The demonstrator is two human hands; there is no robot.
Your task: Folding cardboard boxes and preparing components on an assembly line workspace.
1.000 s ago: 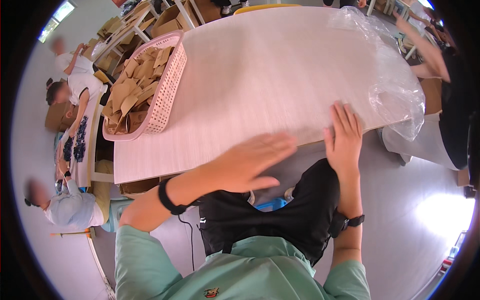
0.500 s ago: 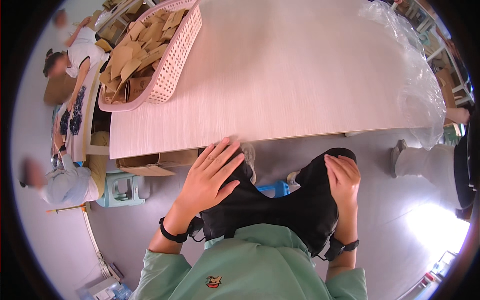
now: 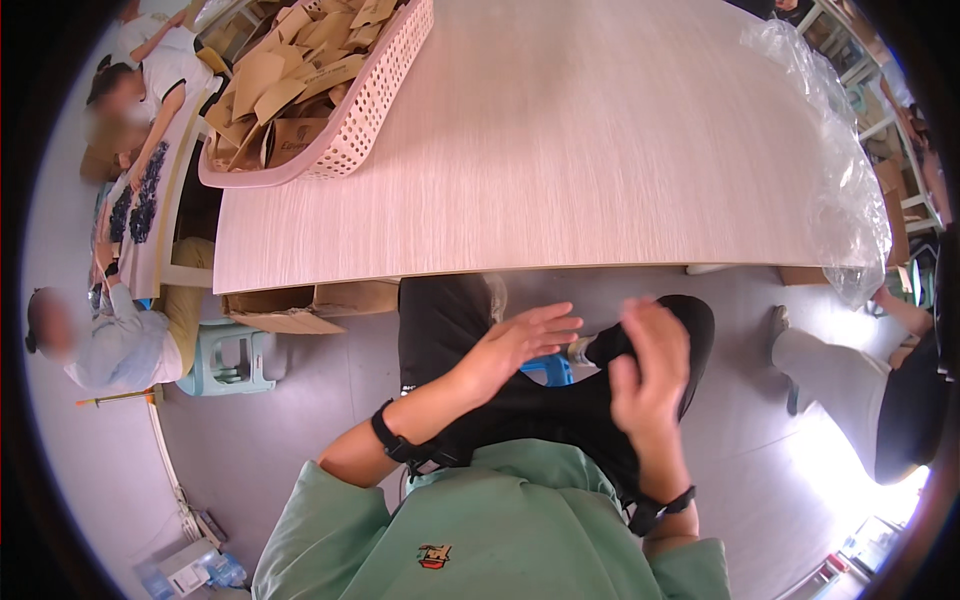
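Note:
My left hand point(image 3: 515, 350) is held over my lap, its fingers stretched out toward the right and nothing in it. Facing it, my right hand point(image 3: 652, 365) is raised above my right thigh. It is blurred by motion, but its thumb stands apart from the fingers and no object shows in it. The hands do not touch each other. In front of them is the near edge of a pale wood-grain table point(image 3: 560, 150). A pink perforated basket point(image 3: 378, 110) stands on its left side, heaped with folded brown cardboard pieces point(image 3: 285, 75).
Clear plastic sheeting point(image 3: 845, 170) hangs over the table's right end. Below the table's left edge is an open cardboard box point(image 3: 285, 308). A light green stool point(image 3: 228, 360) stands to the left, where other people sit at another table. Someone in pale trousers point(image 3: 830, 345) is at the right.
My left hand has swung right, away from the table edge. The right hand has lifted off my thigh and moved left, so the two are closer together. The view has shifted slightly.

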